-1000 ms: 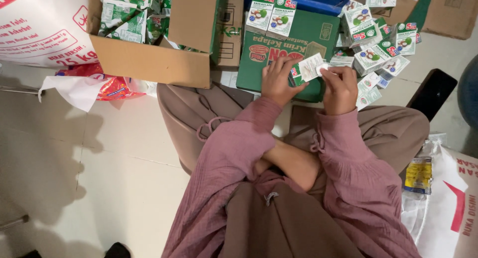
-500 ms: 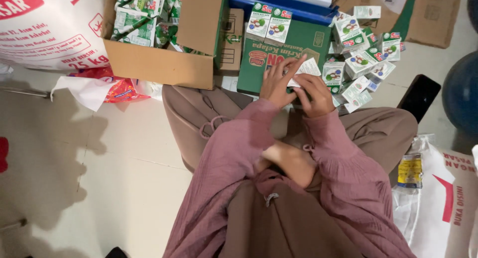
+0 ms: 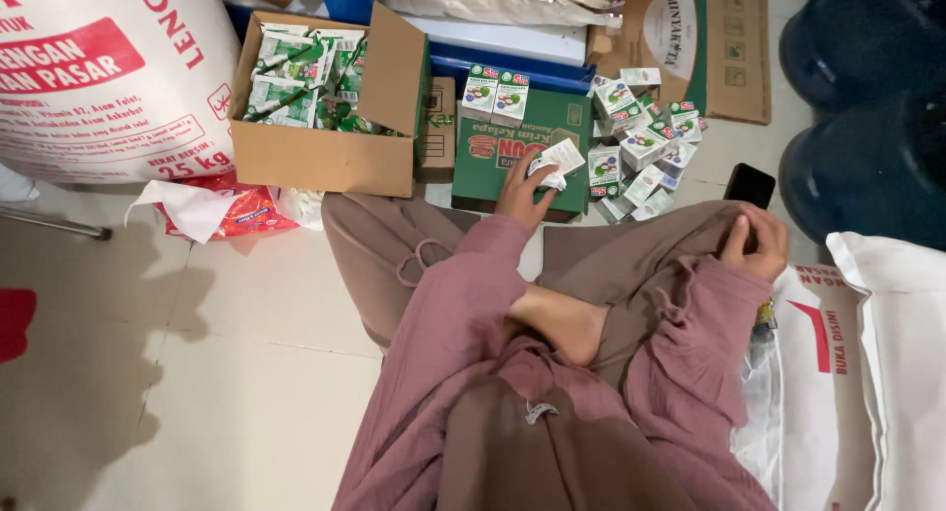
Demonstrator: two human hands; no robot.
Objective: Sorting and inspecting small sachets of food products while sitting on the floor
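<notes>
Two upright cartons (image 3: 496, 92) on green box (image 3: 512, 146)

Seated cross-legged on a tiled floor (image 3: 197, 353), in a mauve top and brown trousers. Left hand (image 3: 522, 191) just above frame centre, fingers closed around a small white carton (image 3: 557, 161), resting on a flat green box (image 3: 517, 141). Right hand (image 3: 754, 240) at right, on the knee, touching a black phone (image 3: 749, 184). Loose pile of small cartons (image 3: 641, 151) just right of the green box. Open cardboard box (image 3: 315, 156) of green packets at upper left, beside a big white sack (image 3: 99, 68).
</notes>
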